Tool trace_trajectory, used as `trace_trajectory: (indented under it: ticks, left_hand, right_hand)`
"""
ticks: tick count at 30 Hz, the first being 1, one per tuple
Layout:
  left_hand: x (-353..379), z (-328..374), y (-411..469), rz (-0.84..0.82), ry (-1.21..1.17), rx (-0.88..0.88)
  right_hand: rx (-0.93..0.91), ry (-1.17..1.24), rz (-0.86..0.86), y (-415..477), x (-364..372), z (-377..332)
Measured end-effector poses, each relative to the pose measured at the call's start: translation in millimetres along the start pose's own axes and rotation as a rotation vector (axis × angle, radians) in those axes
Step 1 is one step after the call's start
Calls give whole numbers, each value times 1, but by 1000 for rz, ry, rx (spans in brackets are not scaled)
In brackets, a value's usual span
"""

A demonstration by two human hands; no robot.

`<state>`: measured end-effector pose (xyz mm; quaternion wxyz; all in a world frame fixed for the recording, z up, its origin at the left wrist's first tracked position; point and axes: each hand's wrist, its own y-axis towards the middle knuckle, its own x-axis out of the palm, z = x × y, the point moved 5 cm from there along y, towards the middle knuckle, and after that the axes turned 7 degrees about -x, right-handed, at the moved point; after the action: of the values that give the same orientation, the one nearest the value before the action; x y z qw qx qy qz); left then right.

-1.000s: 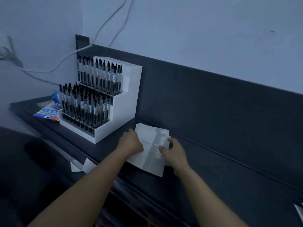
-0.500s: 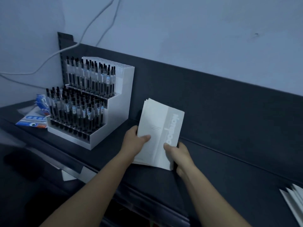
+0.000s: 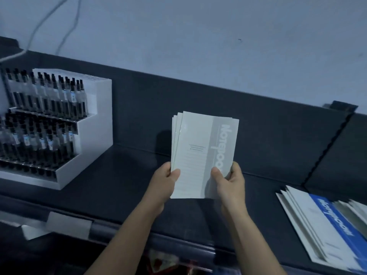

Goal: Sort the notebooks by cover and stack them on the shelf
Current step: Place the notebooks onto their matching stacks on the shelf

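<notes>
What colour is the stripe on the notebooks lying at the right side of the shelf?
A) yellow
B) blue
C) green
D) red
B: the notebooks lying on the shelf at the right have a blue stripe with white lettering, unlike the grey-striped notebooks gripped by the left hand and the right hand.

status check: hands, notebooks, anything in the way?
Left hand and right hand grip grey notebooks, upright above shelf. Blue notebooks lying right. Pen rack left, clear.
</notes>
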<state>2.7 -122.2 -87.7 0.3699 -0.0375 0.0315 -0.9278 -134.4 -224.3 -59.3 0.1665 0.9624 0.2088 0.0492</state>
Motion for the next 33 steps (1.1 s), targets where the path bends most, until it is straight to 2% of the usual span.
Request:
trace_trajectory:
  ticks: [10,16,27,33]
  left_hand:
    - [124,-4,-44,56,-87,102]
    - [212,-8,-81,7,-115,116]
    - [358,-18,-129,-168,142,126]
    - [423,-20,-118,-238,316,159]
  right_hand:
    - [35,-162,21,-23,-134,-7]
    - [49,-252,83,-44,-228,-10]
    - [95,-328,221,-62,-382,-15]
    - [144,-415,309,-48,-440,-12]
